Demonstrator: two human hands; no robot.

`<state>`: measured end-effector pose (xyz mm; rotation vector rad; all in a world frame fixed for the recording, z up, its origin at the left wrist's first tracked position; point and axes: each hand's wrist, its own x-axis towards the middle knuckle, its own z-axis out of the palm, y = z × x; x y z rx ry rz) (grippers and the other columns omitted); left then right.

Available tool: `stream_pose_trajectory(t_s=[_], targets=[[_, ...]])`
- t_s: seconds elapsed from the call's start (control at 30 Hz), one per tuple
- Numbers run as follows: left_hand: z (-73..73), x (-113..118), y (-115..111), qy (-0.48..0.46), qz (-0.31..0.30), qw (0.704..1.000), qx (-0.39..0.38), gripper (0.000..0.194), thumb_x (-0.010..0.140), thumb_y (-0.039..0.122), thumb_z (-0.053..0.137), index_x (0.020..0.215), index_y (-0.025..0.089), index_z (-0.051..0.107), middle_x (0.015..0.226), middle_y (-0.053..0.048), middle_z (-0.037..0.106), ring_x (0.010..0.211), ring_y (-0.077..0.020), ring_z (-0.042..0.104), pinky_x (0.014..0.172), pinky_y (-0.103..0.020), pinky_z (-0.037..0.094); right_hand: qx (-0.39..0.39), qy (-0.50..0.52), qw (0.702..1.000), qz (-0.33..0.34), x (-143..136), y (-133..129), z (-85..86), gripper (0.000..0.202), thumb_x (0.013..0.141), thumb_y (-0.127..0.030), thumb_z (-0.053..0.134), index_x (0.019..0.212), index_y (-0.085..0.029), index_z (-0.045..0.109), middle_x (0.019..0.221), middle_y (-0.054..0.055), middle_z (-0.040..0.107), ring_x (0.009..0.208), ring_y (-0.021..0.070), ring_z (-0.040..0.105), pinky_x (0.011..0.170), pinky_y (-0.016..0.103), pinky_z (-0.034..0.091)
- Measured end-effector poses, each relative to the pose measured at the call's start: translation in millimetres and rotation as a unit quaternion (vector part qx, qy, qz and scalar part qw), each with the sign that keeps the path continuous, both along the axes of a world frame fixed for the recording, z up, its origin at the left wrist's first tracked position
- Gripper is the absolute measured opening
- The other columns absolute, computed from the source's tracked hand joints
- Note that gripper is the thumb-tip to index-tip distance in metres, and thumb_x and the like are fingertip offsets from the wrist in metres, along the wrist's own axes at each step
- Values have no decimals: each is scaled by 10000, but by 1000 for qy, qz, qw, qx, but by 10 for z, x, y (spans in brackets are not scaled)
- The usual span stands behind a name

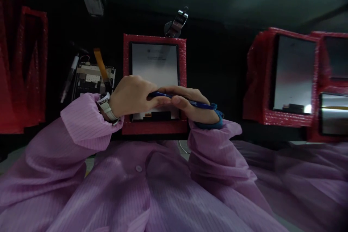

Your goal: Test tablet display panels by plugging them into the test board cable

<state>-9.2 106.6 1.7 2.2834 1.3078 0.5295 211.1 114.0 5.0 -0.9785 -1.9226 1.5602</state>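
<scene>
A blue pen (199,104) lies slantwise between my two hands. My left hand (136,94), with a watch at its wrist, is closed around the pen's left end. The rest of the pen runs between the thumb and fingers of my right hand (194,103), which is also closed. The fingertips of both hands meet or overlap. Below them lies a flat display panel (154,61) with a light grey screen, in a red bubble-wrap sleeve (154,127). My hands cover the lower middle of the screen.
A metal stamp-like tool (176,25) stands behind the sleeve. To the left are an opened electronic unit (88,79) with an orange ribbon cable (100,64) and a white marker (70,78). Red sleeves (34,69) are stacked far left. More wrapped panels (295,72) stand at right.
</scene>
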Motion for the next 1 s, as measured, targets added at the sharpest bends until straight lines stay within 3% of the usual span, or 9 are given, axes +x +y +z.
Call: stream_pose_trajectory(t_s=[0.17, 0.3, 0.4, 0.47, 0.57, 0.63, 0.7, 0.83, 1.0], targets=[[2, -48, 60, -23, 34, 999, -20, 760, 838, 861, 492, 510, 176, 476, 464, -1, 377, 475, -119, 376, 558, -309, 250, -11, -20, 1000, 3, 109, -25, 58, 558, 873, -669, 663, 1241, -253, 719, 1090, 78, 757, 964, 249, 734, 817, 357, 610], [75, -114, 120, -94, 39, 994, -31, 721, 911, 818, 422, 567, 185, 392, 502, 17, 344, 486, -111, 375, 568, -306, 266, -7, 107, 981, -160, 124, -21, 49, 524, 883, -696, 567, 1200, -286, 644, 1074, 83, 731, 906, 235, 723, 741, 375, 607], [23, -128, 141, -120, 58, 990, -35, 606, 1033, 639, 322, 643, 190, 441, 568, -1, 405, 547, -136, 434, 611, -307, 324, 50, 142, 940, -307, 47, -86, 55, 258, 852, -503, 647, 1009, -301, 617, 1025, 64, 690, 877, 195, 687, 733, 330, 573], [-64, -121, 148, -101, 64, 992, -43, 499, 1038, 527, 387, 687, 187, 484, 624, -15, 455, 614, -162, 492, 671, -316, 377, 91, 148, 916, -361, -38, -213, 25, 134, 803, -350, 684, 890, -281, 609, 929, 39, 643, 791, 162, 641, 689, 297, 537], [-185, -105, 154, -89, 58, 992, -63, 369, 987, 431, 506, 716, 181, 520, 692, -34, 503, 727, -207, 557, 792, -353, 439, 58, 126, 933, -332, -178, -483, -112, 59, 835, -286, 638, 848, -248, 596, 793, 0, 583, 626, 113, 566, 557, 248, 453], [-224, -97, 154, -116, 57, 989, -71, 331, 959, 409, 554, 719, 183, 533, 703, -38, 505, 794, -234, 579, 870, -384, 454, 12, 69, 951, -301, -258, -637, -232, 121, 892, -339, 608, 873, -239, 543, 730, -26, 579, 547, 96, 531, 500, 229, 409], [-228, -93, 152, -142, 57, 985, -77, 316, 939, 398, 585, 713, 186, 528, 702, -35, 488, 830, -250, 586, 922, -412, 452, 16, 12, 952, -306, -315, -722, -331, 235, 922, -393, 602, 820, -235, 461, 641, -49, 556, 492, 89, 488, 488, 228, 391], [-194, -84, 149, -117, 45, 988, -86, 308, 948, 369, 552, 710, 186, 485, 726, -40, 459, 861, -280, 587, 948, -479, 441, 77, -43, 941, -327, -348, -716, -415, 392, 939, -405, 596, 678, -233, 359, 528, -52, 493, 470, 87, 435, 504, 246, 366], [-208, -90, 151, -125, 38, 988, -83, 303, 945, 364, 556, 711, 185, 482, 733, -44, 460, 880, -292, 584, 966, -503, 436, 86, -69, 945, -307, -341, -691, -441, 377, 939, -385, 603, 669, -227, 390, 557, -46, 504, 505, 91, 452, 541, 256, 369]])
